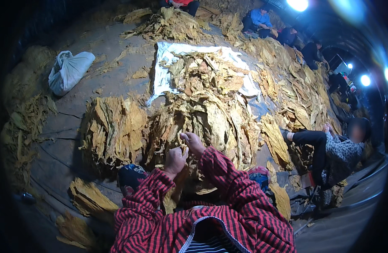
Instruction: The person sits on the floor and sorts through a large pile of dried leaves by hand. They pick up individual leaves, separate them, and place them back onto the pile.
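Note:
My left hand [176, 160] is closed, with thumb and finger together, above the near edge of a heap of dried tobacco leaves [213, 126]. Close by on its right, my right hand [193, 143] has its thumb raised and the other fingers curled. A leaf [178, 186] hangs below my left hand, between my knees; whether the hand grips its stem cannot be told. Left of the heap stands a thick stack of tobacco leaves [114, 129]. More leaves lie beyond, on a white cloth [165, 76].
A tied white sack [70, 71] lies on the dark ground sheet at the upper left. Leaf bundles [91, 196] lie at my lower left. To the right sits a co-worker [342, 151] beside a long row of leaves [276, 142]. Other people sit farther back.

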Motion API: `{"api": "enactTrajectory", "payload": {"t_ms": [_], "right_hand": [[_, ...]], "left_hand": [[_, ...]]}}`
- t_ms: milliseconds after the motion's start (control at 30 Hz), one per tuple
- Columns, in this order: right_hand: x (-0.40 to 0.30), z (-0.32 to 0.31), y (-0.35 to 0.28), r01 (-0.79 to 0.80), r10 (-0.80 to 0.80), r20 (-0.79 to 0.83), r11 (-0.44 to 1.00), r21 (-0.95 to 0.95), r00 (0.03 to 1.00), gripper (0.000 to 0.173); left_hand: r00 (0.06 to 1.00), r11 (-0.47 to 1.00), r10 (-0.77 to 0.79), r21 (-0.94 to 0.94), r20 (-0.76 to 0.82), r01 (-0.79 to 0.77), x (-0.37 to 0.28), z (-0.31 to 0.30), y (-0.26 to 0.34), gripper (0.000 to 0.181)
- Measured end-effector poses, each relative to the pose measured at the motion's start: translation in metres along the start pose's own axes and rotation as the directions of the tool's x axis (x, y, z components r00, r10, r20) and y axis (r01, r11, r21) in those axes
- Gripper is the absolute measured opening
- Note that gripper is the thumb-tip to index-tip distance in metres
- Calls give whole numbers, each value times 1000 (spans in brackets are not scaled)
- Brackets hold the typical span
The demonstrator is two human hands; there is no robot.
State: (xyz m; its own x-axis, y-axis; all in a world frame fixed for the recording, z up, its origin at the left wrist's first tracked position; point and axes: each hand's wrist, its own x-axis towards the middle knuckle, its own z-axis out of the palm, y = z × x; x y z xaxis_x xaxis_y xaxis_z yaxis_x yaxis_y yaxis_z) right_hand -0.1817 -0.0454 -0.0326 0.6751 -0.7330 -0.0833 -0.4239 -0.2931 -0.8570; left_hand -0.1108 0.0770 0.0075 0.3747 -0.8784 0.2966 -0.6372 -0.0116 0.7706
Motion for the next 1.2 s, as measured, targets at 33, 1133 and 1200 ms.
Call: {"api": "enactTrajectory", "payload": {"t_ms": [33, 1133, 1200], "right_hand": [[0, -1, -4, -1, 1, 11, 1000, 10, 1000, 39], [-95, 43, -76, -490, 50, 561, 555, 672, 826, 47], [-97, 48, -74, -500, 10, 542, 402, 767, 840, 27]], "left_hand": [[1000, 1000, 16, -14, 4, -16, 0, -4, 4, 21], [904, 629, -358, -656, 231, 417, 46, -85, -28, 28], [938, 606, -279, -720, 205, 338, 42, -99, -12, 29]]}}
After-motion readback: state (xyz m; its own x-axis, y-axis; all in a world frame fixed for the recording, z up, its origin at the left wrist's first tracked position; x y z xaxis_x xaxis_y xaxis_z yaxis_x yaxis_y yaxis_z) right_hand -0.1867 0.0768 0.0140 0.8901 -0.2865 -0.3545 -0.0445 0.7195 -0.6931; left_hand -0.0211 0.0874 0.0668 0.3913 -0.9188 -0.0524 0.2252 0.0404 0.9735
